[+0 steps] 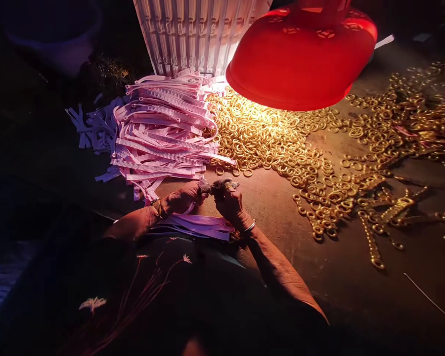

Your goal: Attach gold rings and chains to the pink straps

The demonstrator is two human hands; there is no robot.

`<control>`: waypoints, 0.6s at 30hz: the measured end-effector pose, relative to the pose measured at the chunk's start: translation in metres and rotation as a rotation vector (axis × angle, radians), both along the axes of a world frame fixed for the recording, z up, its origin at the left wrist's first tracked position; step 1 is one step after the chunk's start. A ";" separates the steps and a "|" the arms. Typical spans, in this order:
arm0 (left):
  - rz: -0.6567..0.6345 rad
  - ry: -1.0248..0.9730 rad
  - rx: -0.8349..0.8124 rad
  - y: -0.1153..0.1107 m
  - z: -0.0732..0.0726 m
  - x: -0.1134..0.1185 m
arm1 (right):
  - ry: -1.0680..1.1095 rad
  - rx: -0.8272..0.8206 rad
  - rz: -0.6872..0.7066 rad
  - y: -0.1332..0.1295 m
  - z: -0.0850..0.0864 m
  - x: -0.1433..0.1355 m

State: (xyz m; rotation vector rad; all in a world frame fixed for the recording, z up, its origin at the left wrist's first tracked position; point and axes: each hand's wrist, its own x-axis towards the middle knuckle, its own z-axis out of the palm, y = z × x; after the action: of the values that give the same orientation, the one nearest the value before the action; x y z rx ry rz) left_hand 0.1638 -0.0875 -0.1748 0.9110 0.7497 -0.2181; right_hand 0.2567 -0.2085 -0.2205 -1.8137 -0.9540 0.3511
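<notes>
My left hand and my right hand meet fingertip to fingertip above the table's near edge, both closed. Dark grey wrappings seem to cover some of the fingertips. A thin pale pink strip shows just below my left hand and appears to run from its grip. A small yellowish glint lies at my right fingers, but what they pinch is too small to make out. Under my wrists lie several pink straps. Beyond the hands rises a heap of pink straps with printed marks, beside a spread pile of gold rings.
A red lamp shade hangs low over the rings. Behind the strap heap stands a ribbed pale panel. Strips strung with gold rings lie at the right. A thin rod rests at the lower right of the table.
</notes>
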 end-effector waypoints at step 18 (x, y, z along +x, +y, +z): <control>0.244 -0.076 0.052 -0.010 -0.011 -0.003 | 0.624 0.058 -0.024 -0.005 0.035 -0.005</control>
State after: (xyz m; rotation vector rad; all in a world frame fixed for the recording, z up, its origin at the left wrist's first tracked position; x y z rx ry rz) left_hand 0.1608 -0.0971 -0.1858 0.8635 0.7915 0.0512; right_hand 0.2515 -0.2131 -0.1857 -1.5162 -0.4959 0.8078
